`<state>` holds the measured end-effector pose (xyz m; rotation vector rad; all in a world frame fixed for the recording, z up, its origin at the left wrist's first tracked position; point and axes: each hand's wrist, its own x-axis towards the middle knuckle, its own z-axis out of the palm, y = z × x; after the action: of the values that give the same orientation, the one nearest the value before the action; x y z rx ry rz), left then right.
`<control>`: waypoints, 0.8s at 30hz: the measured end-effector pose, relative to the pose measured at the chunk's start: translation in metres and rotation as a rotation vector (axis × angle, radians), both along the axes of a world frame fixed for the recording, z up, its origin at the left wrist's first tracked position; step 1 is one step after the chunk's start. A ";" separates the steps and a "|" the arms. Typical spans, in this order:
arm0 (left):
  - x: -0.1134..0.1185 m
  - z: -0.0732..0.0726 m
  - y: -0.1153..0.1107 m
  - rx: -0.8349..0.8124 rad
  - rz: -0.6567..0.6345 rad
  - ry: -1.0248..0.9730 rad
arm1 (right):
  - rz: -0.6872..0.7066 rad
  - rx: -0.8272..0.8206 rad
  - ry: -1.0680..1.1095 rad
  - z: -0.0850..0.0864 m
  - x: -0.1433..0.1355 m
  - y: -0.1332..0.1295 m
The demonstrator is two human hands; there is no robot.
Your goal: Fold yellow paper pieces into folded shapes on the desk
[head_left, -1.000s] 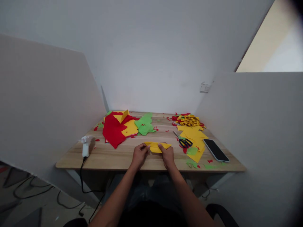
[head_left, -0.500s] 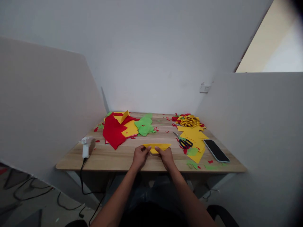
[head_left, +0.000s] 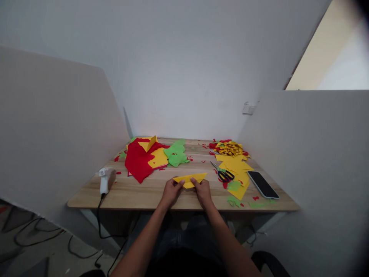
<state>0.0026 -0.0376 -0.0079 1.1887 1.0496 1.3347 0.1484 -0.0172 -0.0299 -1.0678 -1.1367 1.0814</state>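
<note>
Left hand (head_left: 170,191) and right hand (head_left: 203,191) pinch a folded, boat-shaped yellow paper-like sheet (head_left: 188,179), fingers closed on it, over the pale wood-grained table (head_left: 138,195); uneven thumb pressure could skew its fold.

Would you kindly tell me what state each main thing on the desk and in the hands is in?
Yellow piece: creased, held between both hands
Left hand: closed on it
Right hand: closed on it
Scissors: lying down, seemingly shut
Phone: face up, screen dark
Glue gun: corded, power unclear
Red sheet: spread, jagged-edged
</note>
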 end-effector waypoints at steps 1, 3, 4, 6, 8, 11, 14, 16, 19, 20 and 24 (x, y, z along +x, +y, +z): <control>-0.001 0.002 -0.001 0.017 -0.020 0.046 | 0.024 0.000 0.010 -0.001 0.000 0.000; -0.003 0.004 -0.002 0.061 -0.029 0.139 | 0.084 0.003 0.028 0.000 0.000 0.000; -0.004 0.005 -0.003 0.077 -0.021 0.169 | 0.109 0.002 0.026 0.001 0.000 -0.001; -0.006 0.004 -0.002 0.085 -0.012 0.194 | 0.132 -0.003 0.002 0.004 0.000 -0.002; -0.006 0.001 -0.002 0.073 -0.024 0.181 | 0.115 0.002 -0.017 0.007 -0.001 -0.003; -0.005 -0.004 0.001 0.045 -0.073 0.109 | 0.051 0.019 -0.003 0.009 -0.002 -0.002; -0.003 -0.010 0.003 0.019 -0.081 0.063 | 0.016 0.037 -0.006 0.009 -0.003 -0.002; -0.002 -0.012 0.005 0.004 -0.055 0.076 | 0.022 0.045 -0.014 0.008 -0.002 -0.002; 0.000 -0.013 0.006 0.003 0.025 0.129 | 0.028 0.046 0.000 0.005 -0.002 -0.002; 0.001 -0.013 0.006 0.008 0.049 0.142 | 0.024 0.047 0.012 0.004 -0.002 -0.001; 0.001 -0.009 0.004 0.010 0.090 0.127 | 0.013 0.034 0.008 0.001 -0.001 0.001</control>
<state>0.0036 -0.0333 -0.0174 1.2600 1.2007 1.3490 0.1469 -0.0161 -0.0290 -1.0293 -1.1532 1.0719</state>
